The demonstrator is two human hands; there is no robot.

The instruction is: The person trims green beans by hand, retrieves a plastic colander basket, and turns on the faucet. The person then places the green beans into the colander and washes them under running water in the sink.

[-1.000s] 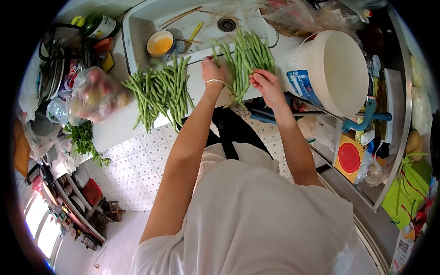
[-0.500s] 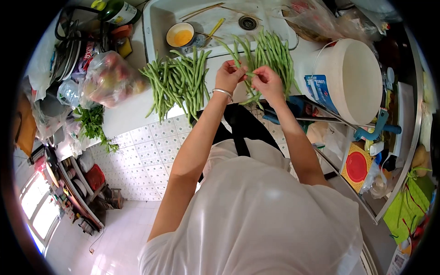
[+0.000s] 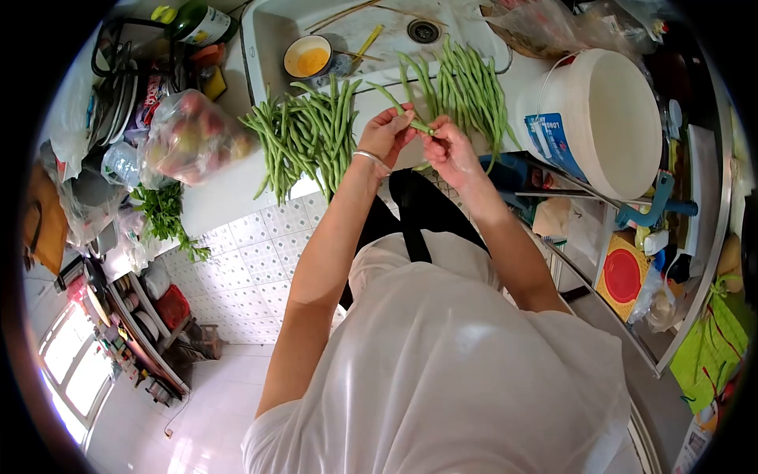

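Observation:
A single green bean (image 3: pixel 388 95) runs slantwise through the fingers of my left hand (image 3: pixel 384 137), its far end sticking out toward the sink. My right hand (image 3: pixel 452 155) pinches the near tip of the same bean, thumb against forefinger. Left of my hands, a thick pile of green beans (image 3: pixel 306 138) hangs over the counter edge. A second bunch of green beans (image 3: pixel 474 91) lies at the right, just beyond my right hand. A silver bangle (image 3: pixel 373 163) circles my left wrist.
Behind the beans is a white sink (image 3: pixel 260 59) with an enamel bowl (image 3: pixel 308 57) of yellow liquid and several chopsticks. A white bucket (image 3: pixel 620 126) stands at the right. Bagged fruit (image 3: pixel 193 134) and leafy greens (image 3: pixel 162 213) sit at the left.
Both hands have drawn slightly back toward my body, with the bean now held clear of the right bunch. The bean's near tip stays between the right fingers.

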